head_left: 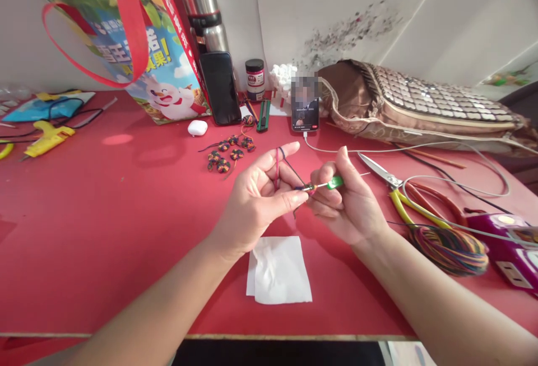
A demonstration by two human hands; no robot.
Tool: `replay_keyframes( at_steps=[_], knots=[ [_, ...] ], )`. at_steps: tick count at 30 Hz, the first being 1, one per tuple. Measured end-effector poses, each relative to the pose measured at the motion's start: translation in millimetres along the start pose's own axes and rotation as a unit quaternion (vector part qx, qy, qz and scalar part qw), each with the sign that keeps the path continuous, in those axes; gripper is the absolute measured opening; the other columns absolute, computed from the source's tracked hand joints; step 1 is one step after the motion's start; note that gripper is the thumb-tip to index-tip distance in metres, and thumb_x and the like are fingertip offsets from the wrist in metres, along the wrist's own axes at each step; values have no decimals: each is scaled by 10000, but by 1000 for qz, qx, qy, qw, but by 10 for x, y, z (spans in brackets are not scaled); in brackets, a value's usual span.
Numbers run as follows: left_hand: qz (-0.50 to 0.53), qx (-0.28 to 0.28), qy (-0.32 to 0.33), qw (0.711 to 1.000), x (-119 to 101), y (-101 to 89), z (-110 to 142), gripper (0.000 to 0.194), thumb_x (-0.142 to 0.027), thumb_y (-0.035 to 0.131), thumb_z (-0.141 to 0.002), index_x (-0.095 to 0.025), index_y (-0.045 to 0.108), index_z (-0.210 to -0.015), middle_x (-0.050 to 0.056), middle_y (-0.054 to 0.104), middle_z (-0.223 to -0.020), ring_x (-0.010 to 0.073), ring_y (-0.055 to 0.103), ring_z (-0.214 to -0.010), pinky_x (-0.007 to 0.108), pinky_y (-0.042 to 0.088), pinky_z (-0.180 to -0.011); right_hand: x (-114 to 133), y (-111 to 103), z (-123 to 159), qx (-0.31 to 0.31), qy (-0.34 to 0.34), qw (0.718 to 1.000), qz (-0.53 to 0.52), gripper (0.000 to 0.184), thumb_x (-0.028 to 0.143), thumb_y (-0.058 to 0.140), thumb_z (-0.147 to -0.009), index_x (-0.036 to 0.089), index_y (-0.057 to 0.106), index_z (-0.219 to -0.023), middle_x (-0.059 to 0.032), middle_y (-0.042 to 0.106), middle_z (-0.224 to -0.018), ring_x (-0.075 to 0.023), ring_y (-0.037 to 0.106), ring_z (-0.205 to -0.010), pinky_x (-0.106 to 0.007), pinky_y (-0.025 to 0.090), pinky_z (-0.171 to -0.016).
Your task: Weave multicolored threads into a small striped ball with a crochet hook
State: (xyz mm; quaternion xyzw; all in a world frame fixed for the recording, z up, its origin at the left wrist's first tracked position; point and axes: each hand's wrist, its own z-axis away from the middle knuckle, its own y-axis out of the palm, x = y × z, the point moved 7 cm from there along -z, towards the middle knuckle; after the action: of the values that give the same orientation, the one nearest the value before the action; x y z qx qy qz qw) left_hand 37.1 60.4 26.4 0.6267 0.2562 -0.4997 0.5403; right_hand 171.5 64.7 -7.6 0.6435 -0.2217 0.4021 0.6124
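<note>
Thumb and fingers of my left hand pinch a small piece of multicoloured crochet. A strand of yarn loops round the raised index finger and runs down to the piece. Between thumb and fingers, my right hand grips a crochet hook with a green handle. Its metal tip reaches into the crochet piece at my left fingertips. Below the hands lies a folded white tissue. Several small crocheted pieces in the same colours sit farther back on the table.
Scissors, a yarn skein and a purple power strip lie to the right on the red table. A propped phone trails a white cable. At left are a glue gun and a shopping bag.
</note>
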Motion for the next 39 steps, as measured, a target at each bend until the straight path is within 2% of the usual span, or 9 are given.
replay_keyframes(
  at_steps=[9, 15, 23, 30, 35, 39],
  knots=[
    [-74, -7, 30, 997, -103, 37, 74, 643, -89, 864, -767, -227, 760, -1386, -25, 636, -827, 120, 500, -692, 293, 479, -712, 101, -45, 10, -23, -17, 997, 71, 670, 846, 752, -887, 231, 661, -635, 99, 273, -433, -72, 154, -369, -235, 169, -336],
    [-80, -1, 24, 996, -129, 44, 75, 547, -85, 849, -786, -227, 794, -1311, -24, 628, -824, 116, 472, -682, 284, 465, -697, 138, -73, 16, -34, -20, 994, 98, 694, 888, 772, -828, 232, 678, -624, 91, 288, -422, -76, 180, -361, -237, 175, -340],
    [-27, 37, -31, 998, -54, 28, 36, 512, -126, 856, -793, -209, 800, -1296, -19, 654, -820, 128, 577, -749, 269, 494, -712, 150, -61, 17, -13, -15, 996, 91, 649, 830, 831, -823, 229, 703, -610, 86, 293, -425, -77, 186, -381, -229, 155, -342],
    [-67, 37, -14, 997, -93, 43, 58, 496, -110, 810, -797, -194, 776, -1285, -19, 640, -816, 131, 584, -772, 273, 510, -746, 208, -88, 34, -35, -44, 993, 102, 639, 807, 841, -834, 220, 709, -621, 86, 310, -424, -70, 207, -377, -229, 164, -355],
    [-111, 38, -1, 993, -114, 49, 61, 314, -77, 778, -790, -176, 769, -1088, -19, 645, -860, 100, 539, -741, 266, 508, -746, 214, -113, 28, -40, -38, 994, 97, 608, 746, 890, -823, 197, 715, -629, 85, 339, -423, -62, 230, -374, -217, 176, -360],
    [-88, 48, -12, 995, -87, 45, 54, 503, -95, 815, -802, -174, 736, -1293, -40, 633, -837, 99, 579, -759, 248, 524, -742, 199, -72, 14, -42, -52, 994, 85, 622, 772, 856, -844, 203, 709, -643, 90, 329, -429, -61, 215, -375, -214, 176, -356]
  ],
)
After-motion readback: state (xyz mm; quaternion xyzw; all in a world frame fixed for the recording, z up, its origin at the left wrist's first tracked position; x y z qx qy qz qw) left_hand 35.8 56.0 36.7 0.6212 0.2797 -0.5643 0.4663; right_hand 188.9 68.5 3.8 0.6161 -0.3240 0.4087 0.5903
